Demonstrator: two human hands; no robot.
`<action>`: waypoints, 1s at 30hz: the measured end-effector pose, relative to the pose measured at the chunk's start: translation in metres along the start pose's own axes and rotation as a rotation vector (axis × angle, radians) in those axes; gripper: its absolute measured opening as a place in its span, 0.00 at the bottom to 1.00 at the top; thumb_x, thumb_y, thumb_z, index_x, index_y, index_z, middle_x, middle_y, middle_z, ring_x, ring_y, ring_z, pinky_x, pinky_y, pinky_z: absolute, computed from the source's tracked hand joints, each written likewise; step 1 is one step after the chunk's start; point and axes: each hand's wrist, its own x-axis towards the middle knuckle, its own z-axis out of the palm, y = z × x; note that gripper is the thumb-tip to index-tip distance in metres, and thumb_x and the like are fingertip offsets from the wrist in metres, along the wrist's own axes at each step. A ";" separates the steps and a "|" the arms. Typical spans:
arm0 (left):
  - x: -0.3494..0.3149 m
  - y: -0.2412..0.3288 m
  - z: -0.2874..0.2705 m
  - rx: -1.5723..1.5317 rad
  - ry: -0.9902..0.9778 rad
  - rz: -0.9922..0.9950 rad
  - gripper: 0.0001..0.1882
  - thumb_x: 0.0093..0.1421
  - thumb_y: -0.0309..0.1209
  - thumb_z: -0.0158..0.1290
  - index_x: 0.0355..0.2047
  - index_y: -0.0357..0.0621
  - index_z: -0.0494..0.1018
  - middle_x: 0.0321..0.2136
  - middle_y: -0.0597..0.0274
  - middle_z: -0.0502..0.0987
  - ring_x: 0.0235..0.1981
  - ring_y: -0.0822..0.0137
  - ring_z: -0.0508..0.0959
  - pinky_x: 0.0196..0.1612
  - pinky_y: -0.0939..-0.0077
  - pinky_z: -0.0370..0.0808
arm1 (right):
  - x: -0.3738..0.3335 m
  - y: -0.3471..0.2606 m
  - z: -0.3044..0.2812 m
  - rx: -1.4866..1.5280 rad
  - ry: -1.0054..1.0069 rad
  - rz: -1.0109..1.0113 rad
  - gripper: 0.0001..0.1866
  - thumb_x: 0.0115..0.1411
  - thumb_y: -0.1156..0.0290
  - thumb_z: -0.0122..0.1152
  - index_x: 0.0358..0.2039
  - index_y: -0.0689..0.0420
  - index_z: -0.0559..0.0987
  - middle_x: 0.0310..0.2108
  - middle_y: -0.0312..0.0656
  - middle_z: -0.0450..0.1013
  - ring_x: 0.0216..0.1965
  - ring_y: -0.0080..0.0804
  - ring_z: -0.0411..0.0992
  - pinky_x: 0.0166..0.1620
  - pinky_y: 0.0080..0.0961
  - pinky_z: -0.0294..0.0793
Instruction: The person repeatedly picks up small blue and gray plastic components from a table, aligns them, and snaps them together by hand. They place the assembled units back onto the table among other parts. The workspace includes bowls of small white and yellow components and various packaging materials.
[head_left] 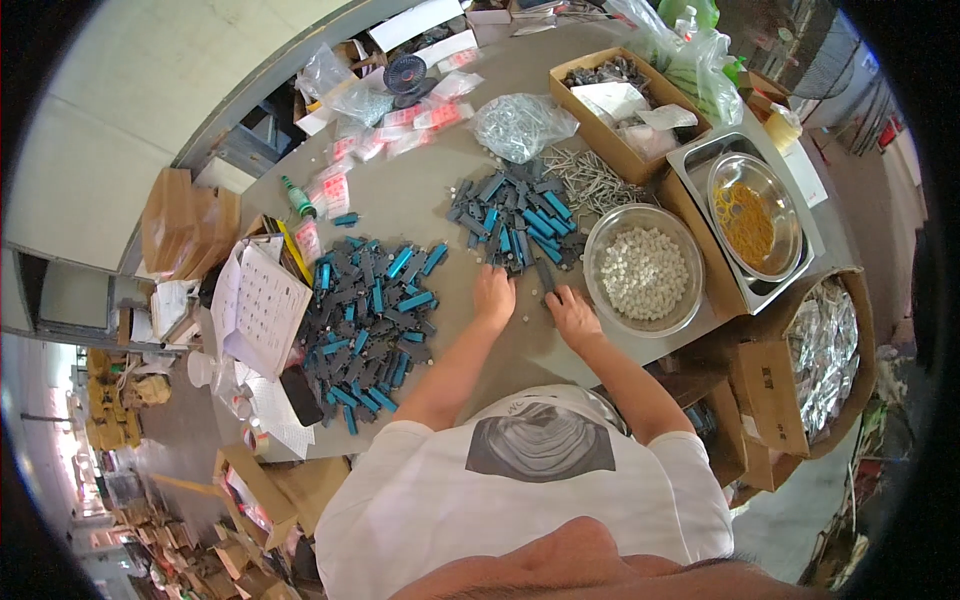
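Note:
My right hand (573, 315) has its fingers closed on the near end of a narrow dark grey plastic piece (544, 273), which lies beside a pile of dark grey and blue plastic pieces (520, 215). At the near edge of that pile, my left hand (493, 297) is closed with fingers curled; what they hold, if anything, is hidden. A larger heap of similar grey and blue pieces (370, 315) spreads to the left. Right of my right hand stands a metal bowl (690, 307) of small white parts (643, 273).
Metal pins (597, 180) lie behind the bowl. Farther right, a steel tray (805, 240) holds a bowl of yellow parts (745, 225). A cardboard box (563, 90) and clear plastic bag (523, 125) stand at the back. Papers (262, 305) and a phone (300, 397) lie left.

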 end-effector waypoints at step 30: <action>-0.142 -0.035 -0.021 0.174 -0.256 0.639 0.26 0.54 0.25 0.45 0.56 0.40 0.60 0.53 0.47 0.66 0.54 0.49 0.67 0.52 0.62 0.70 | -0.020 -0.002 0.033 1.553 -0.272 0.482 0.13 0.58 0.76 0.55 0.45 0.62 0.72 0.34 0.38 0.71 0.33 0.24 0.69 0.36 0.22 0.70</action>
